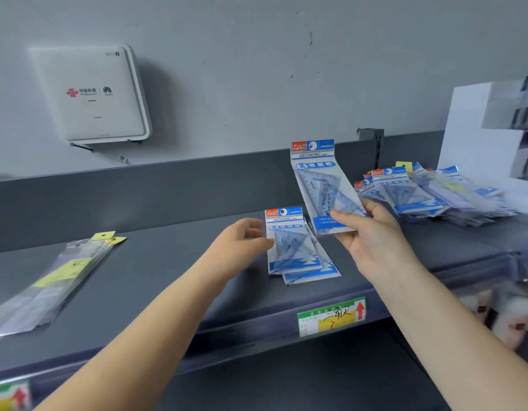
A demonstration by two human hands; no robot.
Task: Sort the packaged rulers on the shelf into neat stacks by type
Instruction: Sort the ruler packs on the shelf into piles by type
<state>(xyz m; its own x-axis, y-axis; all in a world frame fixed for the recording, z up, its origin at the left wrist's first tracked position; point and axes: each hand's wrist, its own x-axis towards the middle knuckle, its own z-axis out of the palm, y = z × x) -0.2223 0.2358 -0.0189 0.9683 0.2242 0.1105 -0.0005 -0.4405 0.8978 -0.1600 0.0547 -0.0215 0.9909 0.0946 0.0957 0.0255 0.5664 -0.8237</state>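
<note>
Rulers in blue "GEOMETRIC" packets sit in three places on the dark grey shelf (pixel 168 280). One blue packet (pixel 319 185) is off the shelf, held upright in the air by the right hand (pixel 372 232), thumb across the lower front of the packet and fingers behind it. Clear triangle rulers show through the film.

Below and just left of it, a small stack of blue packets (pixel 298 247) lies flat near the middle of the shelf, the lower ones fanned out a little to the right. Left hand (pixel 242 241) reaches to the stack's left edge, fingers loosely curled with the tips touching the top packet; it grips nothing.

Right of the held packet, a loose heap of packets (pixel 429 194) spreads across the shelf, overlapping at odd angles, mostly blue, with a yellow tag showing at the back. Right end of the heap is blurred.

Far left on the shelf, well apart from the rest, a pile of long clear packets (pixel 52 280) with yellow labels lies slanted.

Shelf front edge carries a green and yellow price label (pixel 331 317) with handwriting and a red arrow. On the grey wall above the left part hangs a white router box (pixel 93 96). White cartons (pixel 488 129) stand at the far right.
</note>
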